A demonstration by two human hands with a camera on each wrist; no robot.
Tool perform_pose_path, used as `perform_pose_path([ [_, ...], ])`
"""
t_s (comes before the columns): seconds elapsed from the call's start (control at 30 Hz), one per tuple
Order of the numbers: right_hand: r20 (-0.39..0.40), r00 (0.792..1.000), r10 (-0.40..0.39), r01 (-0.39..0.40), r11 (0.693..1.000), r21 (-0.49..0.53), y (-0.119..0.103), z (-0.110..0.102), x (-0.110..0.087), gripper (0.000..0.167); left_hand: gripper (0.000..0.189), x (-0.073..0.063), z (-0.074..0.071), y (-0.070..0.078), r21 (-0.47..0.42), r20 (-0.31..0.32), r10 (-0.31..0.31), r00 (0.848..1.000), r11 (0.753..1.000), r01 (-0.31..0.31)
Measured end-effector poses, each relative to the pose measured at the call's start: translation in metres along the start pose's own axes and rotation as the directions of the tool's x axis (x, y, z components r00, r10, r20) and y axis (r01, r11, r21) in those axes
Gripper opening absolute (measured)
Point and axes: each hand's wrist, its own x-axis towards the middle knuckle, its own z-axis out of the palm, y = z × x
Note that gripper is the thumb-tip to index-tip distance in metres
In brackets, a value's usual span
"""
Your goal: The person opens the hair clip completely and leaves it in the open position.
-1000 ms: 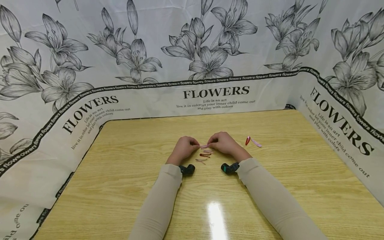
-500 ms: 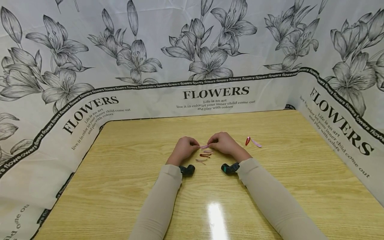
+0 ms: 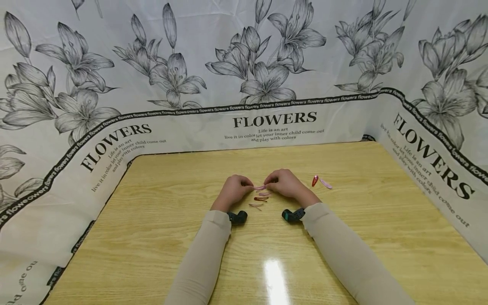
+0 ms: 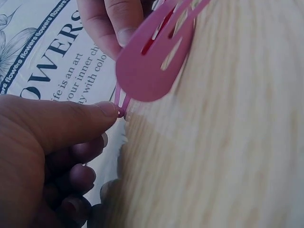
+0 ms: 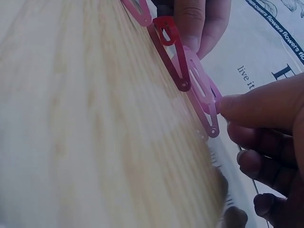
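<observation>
Between my hands lies a pink snap hair clip [image 3: 259,187], long and narrow. My left hand [image 3: 236,190] pinches its left end with thumb and finger, and my right hand [image 3: 284,183] pinches the right end. Just in front, in a row toward me, lie a light pink hair clip [image 3: 264,194], a dark red hair clip [image 3: 261,199] and a pinkish hair clip [image 3: 256,205], all open-shaped or slightly spread. In the right wrist view the light pink clip [image 5: 202,85] and the red clip [image 5: 166,57] partly cover the pinched one.
Right of my right hand, a red hair clip [image 3: 314,181] and a pink hair clip [image 3: 325,183] lie side by side on the wood-grain table [image 3: 152,237]. A flower-printed cloth [image 3: 183,131] rises along the table's back and sides.
The head view has tipped slightly, so everything sits a little lower in it. Both hands keep their pinch on the pink hair clip, and the other clips stay in place.
</observation>
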Motion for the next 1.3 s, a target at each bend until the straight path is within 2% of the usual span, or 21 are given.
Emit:
perform_pose_path([
  [0.3,-0.005,1.0,-0.013,0.013,1.0,0.01,0.0,-0.002,-0.002,0.011,0.011,-0.001,0.001,0.004,-0.058,-0.007,-0.025,1.0,0.998,0.024],
  [0.57,0.002,1.0,-0.006,0.006,1.0,-0.012,0.0,-0.009,-0.004,0.015,0.013,0.0,0.001,0.01,-0.047,-0.011,-0.005,1.0,0.999,0.005],
  [1.03,0.045,0.999,0.007,-0.003,0.997,-0.078,-0.002,-0.034,-0.006,0.018,0.016,0.003,0.001,0.032,-0.055,0.016,0.031,0.999,0.998,-0.031],
  [1.3,0.083,0.997,-0.007,0.015,0.995,-0.1,0.002,-0.048,-0.008,0.019,0.015,0.006,0.003,0.045,-0.078,0.041,0.028,0.999,0.997,-0.025],
])
